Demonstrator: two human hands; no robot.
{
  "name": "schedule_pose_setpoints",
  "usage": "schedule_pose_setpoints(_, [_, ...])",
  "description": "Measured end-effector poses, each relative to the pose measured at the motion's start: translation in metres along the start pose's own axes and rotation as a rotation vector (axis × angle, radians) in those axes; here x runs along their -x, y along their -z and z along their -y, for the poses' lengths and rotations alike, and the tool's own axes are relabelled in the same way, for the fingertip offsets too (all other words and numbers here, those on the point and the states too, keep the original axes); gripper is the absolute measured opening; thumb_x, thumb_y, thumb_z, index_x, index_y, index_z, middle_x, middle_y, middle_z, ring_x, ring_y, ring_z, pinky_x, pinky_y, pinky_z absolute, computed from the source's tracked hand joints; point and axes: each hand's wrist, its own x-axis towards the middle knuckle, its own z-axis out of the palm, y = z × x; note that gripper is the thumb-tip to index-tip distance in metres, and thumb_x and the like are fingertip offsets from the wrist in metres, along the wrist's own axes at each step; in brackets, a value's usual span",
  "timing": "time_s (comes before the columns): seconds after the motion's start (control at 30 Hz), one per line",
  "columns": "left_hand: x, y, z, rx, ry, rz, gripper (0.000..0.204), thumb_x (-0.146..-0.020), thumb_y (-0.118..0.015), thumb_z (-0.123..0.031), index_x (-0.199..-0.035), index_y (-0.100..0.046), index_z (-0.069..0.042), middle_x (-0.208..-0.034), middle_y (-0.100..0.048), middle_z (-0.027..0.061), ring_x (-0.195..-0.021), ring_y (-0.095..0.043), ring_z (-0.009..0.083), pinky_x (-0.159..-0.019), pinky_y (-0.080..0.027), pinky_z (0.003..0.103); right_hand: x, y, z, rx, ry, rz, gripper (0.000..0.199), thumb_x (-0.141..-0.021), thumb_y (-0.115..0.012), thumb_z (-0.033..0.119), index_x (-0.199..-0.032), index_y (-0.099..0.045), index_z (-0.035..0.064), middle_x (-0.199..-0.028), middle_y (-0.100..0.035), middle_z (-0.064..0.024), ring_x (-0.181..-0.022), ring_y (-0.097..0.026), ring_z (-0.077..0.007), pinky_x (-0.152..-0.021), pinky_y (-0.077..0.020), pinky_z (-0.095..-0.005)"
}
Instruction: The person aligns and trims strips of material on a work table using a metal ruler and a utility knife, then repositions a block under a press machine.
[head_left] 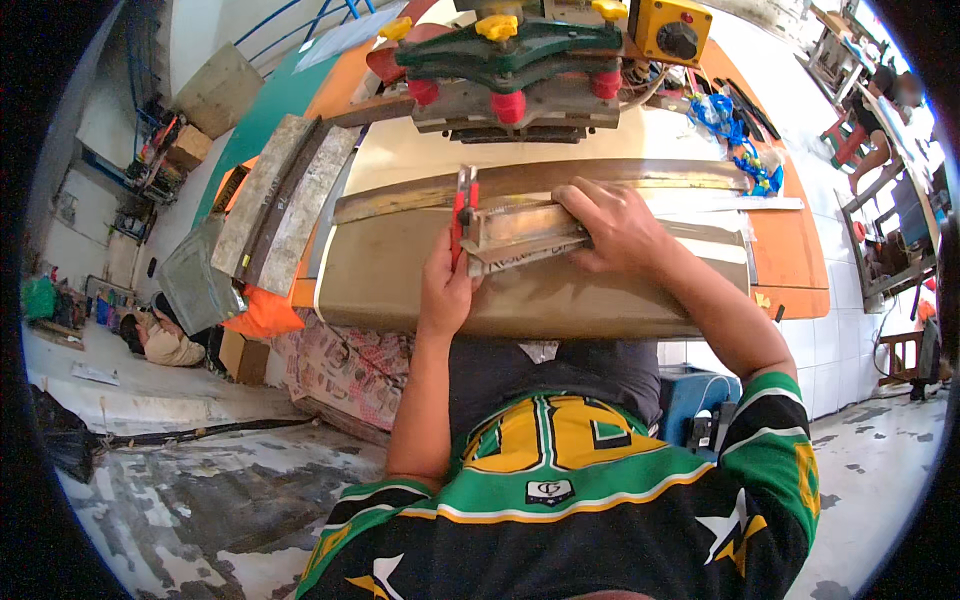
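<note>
My right hand [622, 228] is closed over the right end of a worn metal block [522, 226] with handwriting along its near side. At the block's left end, my left hand [447, 292] grips a slim red-and-grey tool [462, 212], held upright against the end face. Its exact kind is unclear, and the fingers partly cover its lower part. The block is above a beige work surface [400, 270]. Just beyond it lies a long brownish metal bar [400, 200], and a flat light strip [725, 204] shows right of my right hand.
A green machine [510, 50] with yellow knobs and red cylinders stands at the back, beside a yellow control box [672, 32]. Heavy metal bars [290, 205] lie at left. Blue plastic [718, 115] rests at right. One person [168, 335] is low at left, another [880, 120] far right.
</note>
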Motion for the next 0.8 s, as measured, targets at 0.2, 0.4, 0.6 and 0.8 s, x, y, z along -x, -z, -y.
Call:
schedule_pose_setpoints(0.2, [-0.006, -0.011, -0.028, -0.107, 0.029, 0.018, 0.035, -0.106, -0.055, -0.023, -0.135, -0.053, -0.003, -0.077, -0.047, -0.0051, -0.062, -0.039, 0.0029, -0.054, -0.034, 0.020, 0.002, -0.020, -0.029, -0.384, 0.351, -0.480, 0.064, -0.061, -0.081, 0.028, -0.114, -0.055, 0.0038, -0.097, -0.060, -0.0160, -0.085, -0.062, -0.0367, -0.073, -0.0509, -0.0476])
schedule_pose_setpoints(0.4, [0.003, -0.001, -0.010, -0.040, 0.046, 0.078, 0.039, -0.106, -0.053, -0.020, -0.140, -0.050, -0.001, -0.088, -0.056, -0.0008, -0.065, -0.044, 0.0044, -0.055, -0.036, 0.021, -0.006, -0.005, -0.005, 0.016, 0.116, -0.103, 0.055, -0.067, -0.077, 0.022, -0.114, -0.054, 0.0066, -0.098, -0.058, -0.0136, -0.089, -0.064, -0.0374, -0.076, -0.0540, -0.0489])
schedule_pose_setpoints(0.6, [-0.004, 0.000, -0.006, -0.137, -0.075, -0.035, 0.038, -0.106, -0.053, -0.018, -0.140, -0.049, -0.002, -0.098, -0.061, 0.0042, -0.062, -0.043, 0.0034, -0.054, -0.036, 0.020, 0.003, -0.004, -0.006, -0.119, 0.132, -0.257, 0.062, -0.062, -0.081, 0.020, -0.114, -0.052, 0.0039, -0.102, -0.062, -0.0150, -0.095, -0.064, -0.0382, -0.080, -0.0534, -0.0455])
schedule_pose_setpoints(0.8, [-0.005, -0.009, -0.022, -0.060, 0.046, 0.009, 0.032, -0.106, -0.055, -0.024, -0.130, -0.053, -0.003, -0.077, -0.049, -0.0044, -0.057, -0.038, 0.0017, -0.051, -0.031, 0.019, 0.001, 0.001, -0.014, -0.172, 0.200, -0.316, 0.062, -0.062, -0.082, 0.020, -0.114, -0.052, 0.0056, -0.101, -0.064, -0.0141, -0.090, -0.065, -0.0348, -0.076, -0.0537, -0.0427])
